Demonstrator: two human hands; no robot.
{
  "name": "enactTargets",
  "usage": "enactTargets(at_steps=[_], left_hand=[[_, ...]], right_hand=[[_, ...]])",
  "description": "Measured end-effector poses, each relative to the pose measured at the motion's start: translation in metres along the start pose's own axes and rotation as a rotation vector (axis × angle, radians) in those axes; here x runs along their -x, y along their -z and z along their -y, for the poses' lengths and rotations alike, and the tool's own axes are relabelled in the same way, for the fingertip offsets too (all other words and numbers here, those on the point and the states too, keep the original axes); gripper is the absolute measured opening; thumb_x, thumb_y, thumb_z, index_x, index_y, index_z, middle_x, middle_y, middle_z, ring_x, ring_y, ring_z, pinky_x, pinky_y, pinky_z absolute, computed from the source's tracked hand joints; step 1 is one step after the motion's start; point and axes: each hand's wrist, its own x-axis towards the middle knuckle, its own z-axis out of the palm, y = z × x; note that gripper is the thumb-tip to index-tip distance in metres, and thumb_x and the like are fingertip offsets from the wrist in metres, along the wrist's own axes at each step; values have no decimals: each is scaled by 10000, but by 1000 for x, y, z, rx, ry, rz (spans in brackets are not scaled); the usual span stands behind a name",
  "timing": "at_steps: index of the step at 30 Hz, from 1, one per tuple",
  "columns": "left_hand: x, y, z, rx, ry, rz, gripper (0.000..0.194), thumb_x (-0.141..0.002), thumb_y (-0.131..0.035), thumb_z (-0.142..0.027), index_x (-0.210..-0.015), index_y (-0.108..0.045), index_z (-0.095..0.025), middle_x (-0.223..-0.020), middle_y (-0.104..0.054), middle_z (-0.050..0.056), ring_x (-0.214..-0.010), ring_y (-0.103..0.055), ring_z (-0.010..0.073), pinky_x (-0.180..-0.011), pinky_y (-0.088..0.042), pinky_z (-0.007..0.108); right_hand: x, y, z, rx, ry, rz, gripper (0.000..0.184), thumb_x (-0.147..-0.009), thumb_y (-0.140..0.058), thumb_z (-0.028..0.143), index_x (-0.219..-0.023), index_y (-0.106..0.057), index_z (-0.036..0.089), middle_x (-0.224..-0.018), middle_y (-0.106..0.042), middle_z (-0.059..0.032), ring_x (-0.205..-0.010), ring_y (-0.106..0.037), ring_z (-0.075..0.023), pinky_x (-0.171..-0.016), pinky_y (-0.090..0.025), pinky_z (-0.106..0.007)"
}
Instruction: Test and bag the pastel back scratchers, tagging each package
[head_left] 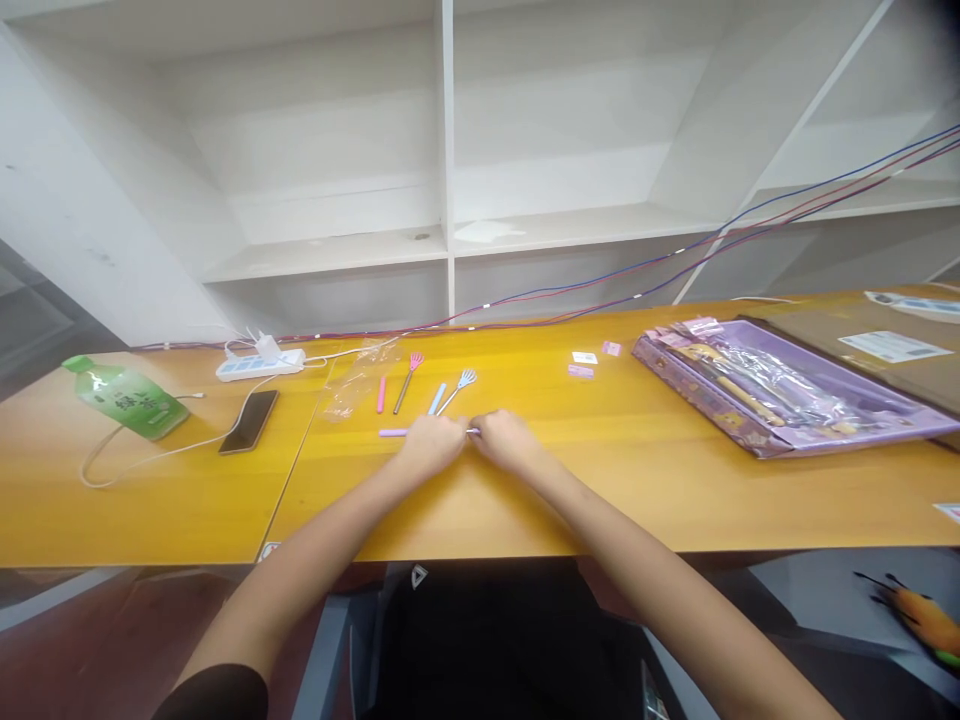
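Observation:
Both my hands meet at the middle of the yellow wooden table [637,480]. My left hand [429,443] is closed round a thin purple stick [391,433] whose end pokes out to its left. My right hand [508,441] is closed on the same stick's other end, knuckles almost touching the left hand. Just beyond my hands lie a pink-headed small scratcher [408,377], a blue-headed small scratcher [457,388], a pink stick [381,394] and a light blue stick [436,398].
A clear plastic bag [358,378] lies left of the sticks. Farther left are a black phone [250,421] on a white cable, a power strip [259,364] and a green bottle [127,398] lying down. A purple packaged box [787,395] sits right. White shelves stand behind.

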Motion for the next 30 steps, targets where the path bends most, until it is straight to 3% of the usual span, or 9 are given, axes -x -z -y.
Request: enactTargets(at_steps=[3,5,10,12,14,21,25,28,30], left_hand=[[-3,0,14,-19,16,30,246,-979,-524,-142,-1050,-760,-137,-930,-776,209,-930,-793,305,-837,-594,389],[4,5,43,-49,58,50,217,-922,-562,-96,-975,-771,-117,-909,-776,226,-907,-796,319,-824,-599,394],[55,10,146,-115,191,55,276,-931,-495,-111,-924,-770,-108,-875,-772,250,-849,-791,353,-783,-599,438],[72,2,169,-138,183,37,288,-937,-477,-120,-938,-764,-131,-898,-780,227,-868,-788,347,-781,-593,426],[81,-7,176,-143,148,42,287,-941,-467,-118,-930,-753,-142,-904,-783,208,-864,-784,333,-771,-583,403],[88,-21,167,-83,99,-71,263,-1020,-458,-279,-986,-708,-209,-1002,-795,116,-945,-767,260,-760,-546,312],[103,-17,175,-76,165,-83,454,-1060,-414,-486,-910,-718,-185,-969,-791,151,-914,-769,291,-692,-521,311],[109,-9,176,-72,236,-52,588,-1057,-367,-574,-827,-727,-170,-885,-777,181,-842,-769,314,-654,-515,322],[106,-2,168,-47,269,6,554,-1060,-379,-531,-852,-749,-176,-889,-782,183,-847,-774,313,-672,-532,325]], right_hand=[[3,7,-8,24,-3,-11,350,-1064,-460,342,-1048,-786,215,-1018,-801,-134,-906,-741,-228,-773,-467,-267],[14,18,-37,50,-33,-15,326,-1051,-475,306,-1022,-787,215,-986,-803,-127,-883,-746,-224,-748,-468,-259],[75,35,-177,118,-107,-81,301,-1000,-501,210,-975,-801,205,-970,-817,-129,-884,-771,-235,-749,-511,-271],[96,27,-223,102,-30,-137,306,-990,-508,217,-1007,-813,221,-1005,-828,-115,-892,-781,-228,-770,-539,-277],[107,16,-250,76,20,-161,316,-987,-509,236,-1035,-820,217,-1066,-830,-116,-927,-791,-236,-814,-564,-297],[127,10,-283,34,-50,-271,339,-993,-512,313,-1024,-839,229,-1101,-821,-161,-980,-797,-311,-826,-602,-373],[143,10,-302,7,-110,-262,304,-981,-559,327,-979,-851,243,-1125,-803,-219,-1018,-789,-353,-826,-594,-403],[150,10,-301,15,-175,-200,308,-982,-549,318,-942,-851,266,-1120,-812,-189,-1019,-786,-353,-829,-587,-400],[146,15,-286,30,-239,-172,317,-982,-541,292,-894,-844,262,-1063,-822,-178,-966,-791,-341,-779,-573,-377]])
